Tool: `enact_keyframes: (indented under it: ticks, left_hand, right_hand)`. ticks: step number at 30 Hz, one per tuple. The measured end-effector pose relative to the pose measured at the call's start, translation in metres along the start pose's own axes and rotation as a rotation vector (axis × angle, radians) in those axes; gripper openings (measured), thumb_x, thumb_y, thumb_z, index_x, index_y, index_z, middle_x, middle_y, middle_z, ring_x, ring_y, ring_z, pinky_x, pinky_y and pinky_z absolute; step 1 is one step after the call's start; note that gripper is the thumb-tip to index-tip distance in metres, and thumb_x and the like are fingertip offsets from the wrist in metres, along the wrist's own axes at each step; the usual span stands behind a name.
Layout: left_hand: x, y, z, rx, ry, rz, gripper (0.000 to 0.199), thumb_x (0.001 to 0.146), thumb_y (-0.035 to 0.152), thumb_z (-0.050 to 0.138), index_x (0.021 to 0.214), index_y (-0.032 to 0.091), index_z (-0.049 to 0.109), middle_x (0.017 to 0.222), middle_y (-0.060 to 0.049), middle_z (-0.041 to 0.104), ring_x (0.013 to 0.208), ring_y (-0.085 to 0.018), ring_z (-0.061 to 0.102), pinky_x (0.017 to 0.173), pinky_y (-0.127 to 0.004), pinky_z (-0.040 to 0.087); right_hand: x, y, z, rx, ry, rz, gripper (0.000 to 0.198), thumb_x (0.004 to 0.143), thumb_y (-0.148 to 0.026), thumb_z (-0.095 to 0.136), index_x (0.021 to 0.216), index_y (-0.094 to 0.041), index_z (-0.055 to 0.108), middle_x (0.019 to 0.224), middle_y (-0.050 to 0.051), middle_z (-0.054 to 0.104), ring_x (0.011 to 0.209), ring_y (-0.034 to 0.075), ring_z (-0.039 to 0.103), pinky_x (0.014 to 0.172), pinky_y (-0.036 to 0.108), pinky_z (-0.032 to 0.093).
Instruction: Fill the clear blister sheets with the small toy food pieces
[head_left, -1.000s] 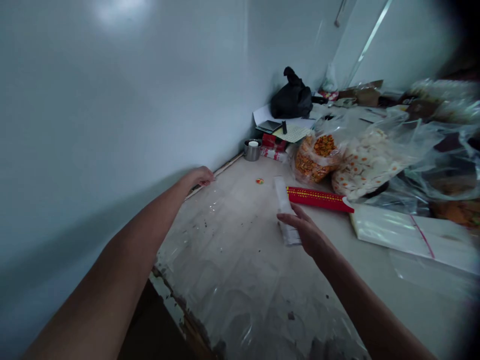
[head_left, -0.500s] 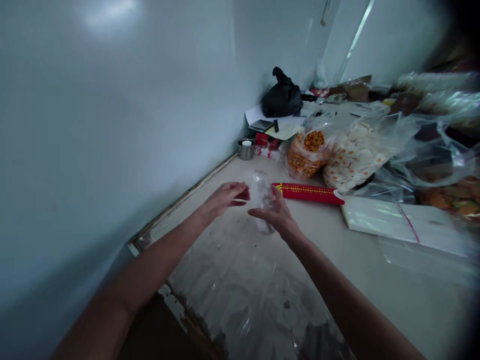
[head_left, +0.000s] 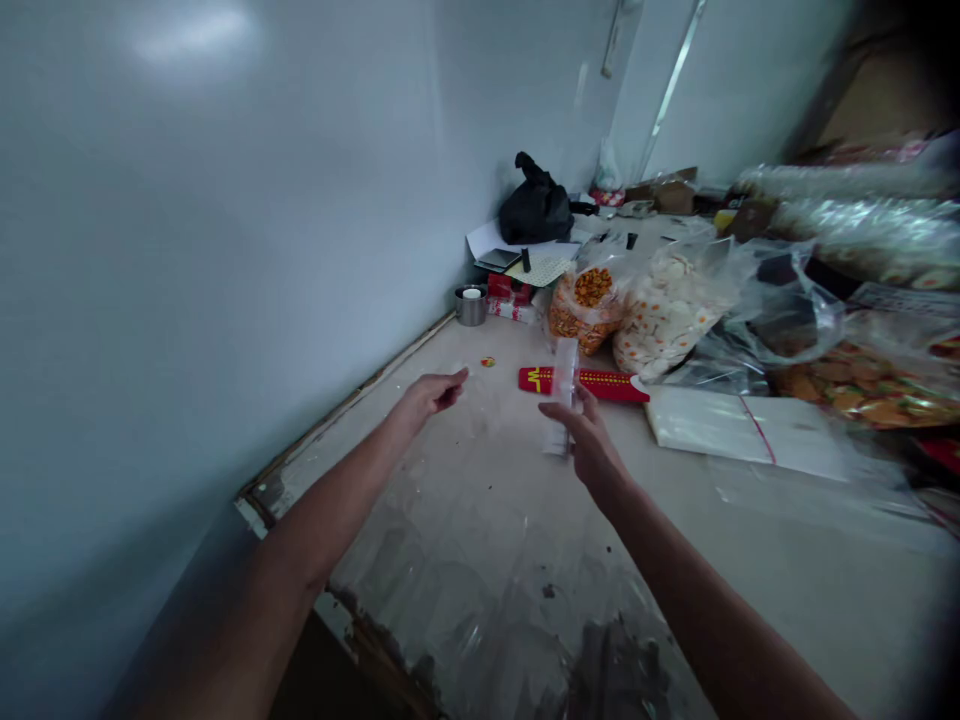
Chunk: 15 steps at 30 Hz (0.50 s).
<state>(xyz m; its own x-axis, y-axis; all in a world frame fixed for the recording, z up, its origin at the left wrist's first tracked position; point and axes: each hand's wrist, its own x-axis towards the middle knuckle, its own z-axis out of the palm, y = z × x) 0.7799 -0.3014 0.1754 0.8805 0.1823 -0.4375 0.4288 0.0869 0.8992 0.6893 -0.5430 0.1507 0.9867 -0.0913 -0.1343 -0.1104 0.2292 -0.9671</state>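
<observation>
My right hand [head_left: 589, 440] grips a small stack of clear plastic bags [head_left: 562, 395], held upright over the worn table top [head_left: 480, 520]. My left hand [head_left: 433, 392] hovers to the left of it, fingers pinched together, holding nothing I can make out. A red carton with yellow print [head_left: 592, 382] lies flat just behind the bags. A small orange and yellow bit [head_left: 487, 362] lies on the table beyond my left hand.
A stack of clear bags with a red band [head_left: 739, 435] lies to the right. Open bags of orange snacks [head_left: 589, 300] and white crackers [head_left: 671, 305] stand behind. A metal cup [head_left: 471, 305], red packets, papers and a black bag [head_left: 534, 208] sit by the wall.
My right hand lifted the clear bags off the table and now holds them upright. My left hand swung from the wall edge toward the bags, then drew back a little left.
</observation>
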Motion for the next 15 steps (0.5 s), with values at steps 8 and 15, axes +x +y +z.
enact_keyframes:
  ticks: [8,15]
  left_hand:
    - [-0.037,0.019,-0.009,0.376,0.089,0.277,0.037,0.057,0.012,0.092,0.059,0.017,0.056,0.067,-0.002,0.058,0.096,-0.023,0.062,0.076,-0.024,0.041]
    - [-0.099,-0.023,0.083,-0.041,-0.423,0.291,0.030,0.075,0.036,0.084,0.076,0.015,0.062,0.070,-0.001,0.061,0.062,-0.011,0.056,0.069,-0.028,0.050]
  right_hand:
    - [-0.020,0.001,-0.016,-0.224,-0.093,-0.005,0.107,0.055,-0.055,0.088,0.146,-0.024,0.040,0.117,0.012,0.064,0.107,0.034,0.062,0.088,0.045,0.050]
    - [-0.007,0.011,-0.009,-0.578,-0.016,-0.214,0.123,0.049,-0.058,0.090,0.154,-0.028,0.034,0.132,0.015,0.050,0.116,0.037,0.055,0.098,0.051,0.047]
